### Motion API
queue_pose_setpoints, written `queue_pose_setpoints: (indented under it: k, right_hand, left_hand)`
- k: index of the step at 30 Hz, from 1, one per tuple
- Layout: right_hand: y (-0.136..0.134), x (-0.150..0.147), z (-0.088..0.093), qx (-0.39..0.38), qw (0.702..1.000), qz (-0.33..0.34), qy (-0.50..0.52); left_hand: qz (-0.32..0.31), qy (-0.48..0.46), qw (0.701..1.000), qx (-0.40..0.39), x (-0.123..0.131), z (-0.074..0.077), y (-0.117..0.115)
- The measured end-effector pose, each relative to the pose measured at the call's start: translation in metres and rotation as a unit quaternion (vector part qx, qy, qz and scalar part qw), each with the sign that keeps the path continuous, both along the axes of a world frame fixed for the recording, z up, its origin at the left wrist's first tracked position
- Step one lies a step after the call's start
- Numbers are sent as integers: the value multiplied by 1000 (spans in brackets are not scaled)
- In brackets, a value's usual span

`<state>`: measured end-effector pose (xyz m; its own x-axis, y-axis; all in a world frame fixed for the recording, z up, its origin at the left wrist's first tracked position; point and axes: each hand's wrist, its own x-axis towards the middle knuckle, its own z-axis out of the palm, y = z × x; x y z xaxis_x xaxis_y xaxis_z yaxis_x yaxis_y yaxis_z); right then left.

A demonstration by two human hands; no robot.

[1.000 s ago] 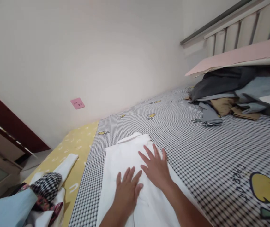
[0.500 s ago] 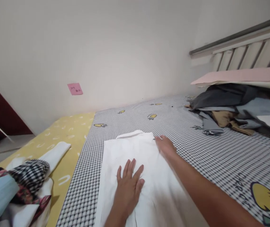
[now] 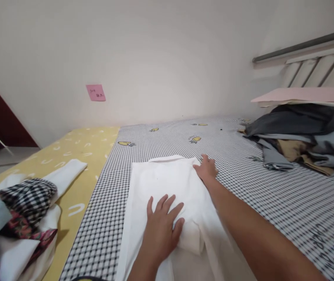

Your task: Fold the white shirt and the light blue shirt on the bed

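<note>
A white shirt [image 3: 158, 175] lies face down on the checked bedsheet, its sides folded in and a collar-like band at the far end. Spread flat, my left hand [image 3: 162, 228] rests on the middle of the cloth. Beside its thumb a cuff-like folded end [image 3: 192, 236] lies bunched over the lower part. My right hand [image 3: 208, 168] is at the shirt's far right corner, fingers apart and thumb touching the edge. The near end of the shirt runs out of view between my forearms.
A heap of mixed clothes [image 3: 29, 218] lies on the yellow sheet [image 3: 75, 152] at the left. Dark and grey clothes [image 3: 298, 125] are piled at the right, under a pink board [image 3: 307, 93]. A pink note [image 3: 95, 93] sticks to the wall.
The cuff-like end now shows beside my left thumb, where the cloth looked flatter before. My right hand has shifted slightly at the corner, its fingers more spread. The view has moved a little.
</note>
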<state>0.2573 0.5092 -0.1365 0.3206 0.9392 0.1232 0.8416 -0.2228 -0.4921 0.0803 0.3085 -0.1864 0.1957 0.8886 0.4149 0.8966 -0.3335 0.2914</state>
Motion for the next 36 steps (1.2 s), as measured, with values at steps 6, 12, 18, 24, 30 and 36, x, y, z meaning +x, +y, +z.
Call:
queue_pose_setpoints:
  k: [6, 12, 18, 24, 30, 36]
  right_hand:
    - [-122, 13, -18, 91, 917, 359, -148]
    - [-186, 40, -51, -26, 882, 453, -127]
    - [-175, 26, -28, -91, 887, 432, -132]
    - [-245, 16, 5, -76, 930, 343, -104]
    - [-426, 65, -51, 28, 962, 264, -58]
    - [-575, 109, -65, -210, 801, 556, 69]
  left_hand:
    - [-1, 13, 1000, -10, -2, -1, 1]
    - [0, 48, 999, -9, -3, -3, 6]
    - [45, 93, 985, -139, 12, 18, -14]
    - [65, 116, 981, -142, 36, 30, -141]
    - [-48, 211, 976, -1, 49, -36, -341]
    - [-202, 123, 970, -50, 56, -55, -437]
